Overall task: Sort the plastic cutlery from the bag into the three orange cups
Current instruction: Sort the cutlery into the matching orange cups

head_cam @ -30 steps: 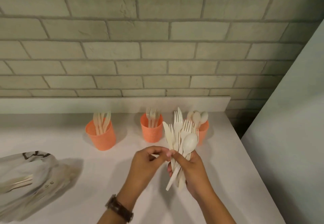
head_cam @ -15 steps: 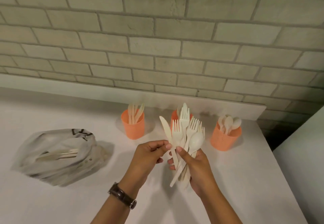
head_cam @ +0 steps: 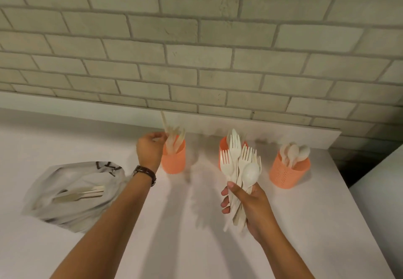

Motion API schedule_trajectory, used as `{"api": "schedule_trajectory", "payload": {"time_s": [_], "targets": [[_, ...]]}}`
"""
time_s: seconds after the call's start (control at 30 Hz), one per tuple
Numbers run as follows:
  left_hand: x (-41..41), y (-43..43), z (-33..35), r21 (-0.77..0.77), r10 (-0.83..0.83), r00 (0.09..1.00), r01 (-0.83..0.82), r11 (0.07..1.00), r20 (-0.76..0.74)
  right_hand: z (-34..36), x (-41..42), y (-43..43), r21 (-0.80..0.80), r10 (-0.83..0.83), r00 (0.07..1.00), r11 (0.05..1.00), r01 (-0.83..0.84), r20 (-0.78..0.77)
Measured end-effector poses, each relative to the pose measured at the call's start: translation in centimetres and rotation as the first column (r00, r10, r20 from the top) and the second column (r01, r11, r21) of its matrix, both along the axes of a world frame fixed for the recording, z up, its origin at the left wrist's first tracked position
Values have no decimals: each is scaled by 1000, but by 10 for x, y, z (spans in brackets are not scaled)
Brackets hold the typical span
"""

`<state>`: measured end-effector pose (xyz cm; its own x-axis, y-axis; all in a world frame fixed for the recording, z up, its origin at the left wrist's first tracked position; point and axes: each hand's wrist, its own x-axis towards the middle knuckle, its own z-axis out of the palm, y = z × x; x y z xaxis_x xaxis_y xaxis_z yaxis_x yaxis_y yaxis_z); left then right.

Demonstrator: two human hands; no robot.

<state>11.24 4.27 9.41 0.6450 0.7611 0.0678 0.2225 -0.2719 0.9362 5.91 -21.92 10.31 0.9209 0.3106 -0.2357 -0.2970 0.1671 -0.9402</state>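
Upright, knife (head_cam: 164, 123) in left hand (head_cam: 150, 150); tines-up bundle (head_cam: 236, 165) in right hand (head_cam: 254, 205).

Orange plastic left cup (head_cam: 173, 162), middle cup (head_cam: 222, 154) and right cup (head_cam: 288, 174) were ranged along the white worktop's (head_cam: 316, 224) back edge; the crumpled grey plastic bag (head_cam: 72, 211) was laid nearer its left edge.

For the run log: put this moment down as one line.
left hand: pinches blurred utensil at left cup | right hand: grips forks-and-spoon bundle | bag: cutlery inside
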Motion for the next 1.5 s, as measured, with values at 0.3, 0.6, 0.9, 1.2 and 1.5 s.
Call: {"api": "schedule_trajectory", "payload": {"time_s": [0.3, 0.6, 0.9, 1.2, 1.5], "targets": [[-40, -73, 7, -40, -264, 964, 264, 964, -7, 0, 5, -8, 24, -25, 1000, 999, 25, -11], [-73, -152, 20, -371, -562, 824, 547, 751, 77, -1, -1, -21, 47, 0, 1000, 999, -1, 30], [-72, -161, 28, -461, -469, 870, 481, 746, 149, -2, -6, -30, 39, 67, 997, 997, -68, 21], [-69, -164, 30, -386, -503, 850, 521, 761, 155, 0, -5, -38, -48, 91, 992, 995, -88, 83], [-17, -143, 49, -490, -423, 848, 530, 692, 320, -5, 2, -67, -18, -77, 997, 997, 78, 12]]}}
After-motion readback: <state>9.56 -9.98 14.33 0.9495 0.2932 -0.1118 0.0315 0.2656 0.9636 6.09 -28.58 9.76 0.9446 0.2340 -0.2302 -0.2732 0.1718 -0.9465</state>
